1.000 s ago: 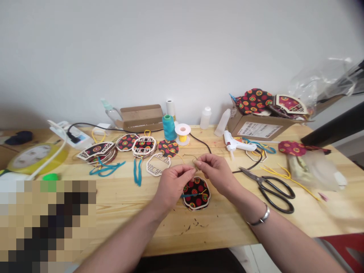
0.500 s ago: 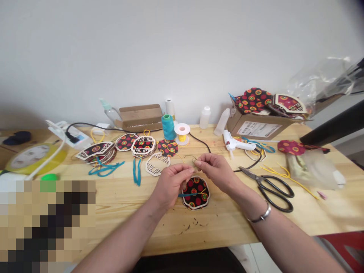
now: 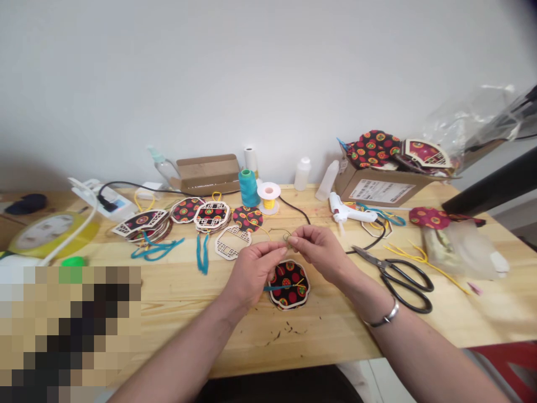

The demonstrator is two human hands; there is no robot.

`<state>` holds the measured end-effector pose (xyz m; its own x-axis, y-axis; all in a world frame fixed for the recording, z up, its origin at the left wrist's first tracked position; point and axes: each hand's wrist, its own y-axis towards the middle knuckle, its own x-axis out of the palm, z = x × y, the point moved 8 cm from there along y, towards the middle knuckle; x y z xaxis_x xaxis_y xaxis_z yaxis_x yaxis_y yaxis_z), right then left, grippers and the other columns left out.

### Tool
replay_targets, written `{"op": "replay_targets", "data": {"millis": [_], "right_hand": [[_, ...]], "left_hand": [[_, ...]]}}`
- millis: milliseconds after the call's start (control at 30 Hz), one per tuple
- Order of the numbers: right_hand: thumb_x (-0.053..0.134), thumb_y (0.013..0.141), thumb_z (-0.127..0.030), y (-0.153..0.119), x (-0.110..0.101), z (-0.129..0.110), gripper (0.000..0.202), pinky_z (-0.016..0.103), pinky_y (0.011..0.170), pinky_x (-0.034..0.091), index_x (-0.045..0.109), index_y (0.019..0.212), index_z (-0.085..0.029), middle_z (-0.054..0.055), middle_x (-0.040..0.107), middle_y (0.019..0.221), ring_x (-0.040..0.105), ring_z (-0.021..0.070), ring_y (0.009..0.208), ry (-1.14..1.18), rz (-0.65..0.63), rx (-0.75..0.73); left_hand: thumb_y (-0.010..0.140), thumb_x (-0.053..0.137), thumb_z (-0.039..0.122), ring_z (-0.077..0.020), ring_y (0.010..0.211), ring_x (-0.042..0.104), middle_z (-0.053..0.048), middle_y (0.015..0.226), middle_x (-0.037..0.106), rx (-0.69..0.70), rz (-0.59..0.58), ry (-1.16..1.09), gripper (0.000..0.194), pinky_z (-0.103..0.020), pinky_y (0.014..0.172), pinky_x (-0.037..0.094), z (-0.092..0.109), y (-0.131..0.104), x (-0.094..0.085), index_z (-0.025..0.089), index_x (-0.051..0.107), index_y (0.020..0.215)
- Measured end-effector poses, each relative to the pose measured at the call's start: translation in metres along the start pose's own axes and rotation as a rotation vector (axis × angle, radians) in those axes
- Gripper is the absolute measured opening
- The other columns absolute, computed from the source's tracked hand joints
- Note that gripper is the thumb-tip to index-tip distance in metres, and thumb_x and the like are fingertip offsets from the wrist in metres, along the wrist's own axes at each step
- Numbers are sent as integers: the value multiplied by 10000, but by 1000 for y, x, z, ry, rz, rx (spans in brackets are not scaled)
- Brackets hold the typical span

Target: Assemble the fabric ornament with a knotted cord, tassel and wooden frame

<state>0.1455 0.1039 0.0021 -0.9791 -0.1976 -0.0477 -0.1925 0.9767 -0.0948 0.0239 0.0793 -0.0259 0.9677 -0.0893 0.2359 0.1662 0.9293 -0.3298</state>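
Observation:
My left hand (image 3: 260,267) and my right hand (image 3: 316,246) meet above the table, thumbs and forefingers pinched close together. Between the fingertips runs a thin greenish-yellow cord (image 3: 277,229), with a small loop showing by my right fingertips. Just below lies a patterned fabric ornament (image 3: 289,284) in a pale wooden frame, with a teal tassel cord and a bit of yellow cord across it. My left hand partly covers its upper left edge. The exact hold of each fingertip on the cord is too small to see fully.
Black-handled scissors (image 3: 392,275) lie right of my right hand, with a white glue gun (image 3: 350,211) behind. A teal thread cone (image 3: 249,188) and yellow cord spool (image 3: 269,198) stand at the back. Finished ornaments (image 3: 212,216) lie left; a cardboard box (image 3: 380,187) stands back right.
My hands stay almost in place with only a slight shift of the fingers. The free end of the cord has moved a little to the left.

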Motion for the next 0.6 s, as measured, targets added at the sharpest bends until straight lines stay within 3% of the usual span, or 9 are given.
{"op": "replay_targets", "data": {"millis": [600], "right_hand": [[631, 736, -352, -1, 4, -3, 248, 215, 443, 238, 527, 615, -162, -70, 413, 477, 309, 56, 451, 12, -49, 14]], "left_hand": [[680, 718, 338, -42, 404, 266, 68, 407, 379, 56, 6, 16, 212, -198, 394, 179, 4, -1, -1, 152, 746, 777]]}}
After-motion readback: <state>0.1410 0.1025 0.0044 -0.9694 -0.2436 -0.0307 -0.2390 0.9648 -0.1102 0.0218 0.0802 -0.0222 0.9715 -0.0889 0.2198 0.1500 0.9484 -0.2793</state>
